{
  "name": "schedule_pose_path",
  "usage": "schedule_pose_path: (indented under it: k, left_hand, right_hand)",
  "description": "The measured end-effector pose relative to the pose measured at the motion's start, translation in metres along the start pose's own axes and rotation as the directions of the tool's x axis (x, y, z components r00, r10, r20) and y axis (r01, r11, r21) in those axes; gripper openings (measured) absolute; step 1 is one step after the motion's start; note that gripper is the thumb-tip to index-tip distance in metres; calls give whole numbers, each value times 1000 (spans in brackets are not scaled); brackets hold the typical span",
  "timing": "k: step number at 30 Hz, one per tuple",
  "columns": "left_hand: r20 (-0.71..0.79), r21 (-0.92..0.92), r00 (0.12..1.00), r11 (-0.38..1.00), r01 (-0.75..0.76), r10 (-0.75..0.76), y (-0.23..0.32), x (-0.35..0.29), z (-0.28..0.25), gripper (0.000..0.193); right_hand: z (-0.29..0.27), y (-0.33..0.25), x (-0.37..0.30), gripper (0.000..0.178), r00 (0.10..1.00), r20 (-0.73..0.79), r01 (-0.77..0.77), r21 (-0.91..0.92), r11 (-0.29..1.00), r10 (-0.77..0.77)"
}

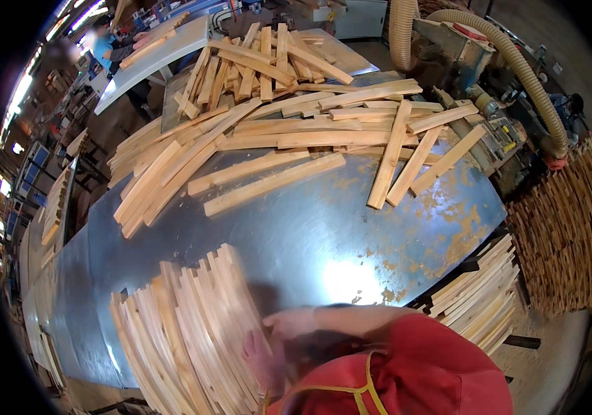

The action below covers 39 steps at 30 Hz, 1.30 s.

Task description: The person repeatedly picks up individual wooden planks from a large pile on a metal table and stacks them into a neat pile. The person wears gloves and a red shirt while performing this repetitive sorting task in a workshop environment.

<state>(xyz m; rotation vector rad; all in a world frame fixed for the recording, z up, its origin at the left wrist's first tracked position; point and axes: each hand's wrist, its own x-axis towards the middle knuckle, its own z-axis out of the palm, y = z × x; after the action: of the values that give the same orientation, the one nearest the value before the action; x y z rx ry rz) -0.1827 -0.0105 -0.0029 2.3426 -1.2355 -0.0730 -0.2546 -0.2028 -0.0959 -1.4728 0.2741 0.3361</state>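
A row of pale wooden strips (185,325) stands packed side by side at the near left of the metal table (296,235). My left hand (263,358) is against the right side of this row, its fingers stretched along the wood. Just above it, my right hand (292,324) reaches in from the right, with its fingertips close to the outermost strip. It is smeared by motion, and I see nothing plainly held in it. Whether its fingers touch the strip, I cannot tell.
Loose wooden strips (296,131) lie heaped across the table's far half. Three strips (389,155) lean at the right. Behind them are a machine (458,52) and ribbed hose (534,83). Stacked strips (566,228) stand at the right. A co-worker (106,52) is at the far left.
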Motion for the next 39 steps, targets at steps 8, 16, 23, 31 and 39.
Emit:
schedule_pose_path:
  k: [8,16,23,31,39]
  left_hand:
    - [233,-56,951,979,-197,205,31,57,71,73]
    - [309,254,925,919,-303,220,23,130,129,86]
    - [289,250,940,934,-254,178,26,126,119,80]
    - [251,237,940,927,-291,231,17,131,134,80]
    - [177,181,961,952,-246,214,22,120,129,70]
  right_hand:
    - [-328,-6,-199,8,132,-982,-89,-149,985,-136]
    - [-520,45,-263,15,-236,-824,712,214,669,515]
    - [-436,-19,-202,19,134,-861,820,375,433,491]
    - [-434,-140,-141,45,336,-938,436,74,897,-85]
    - [-530,-159,-138,76,337,-829,-397,-555,731,-446]
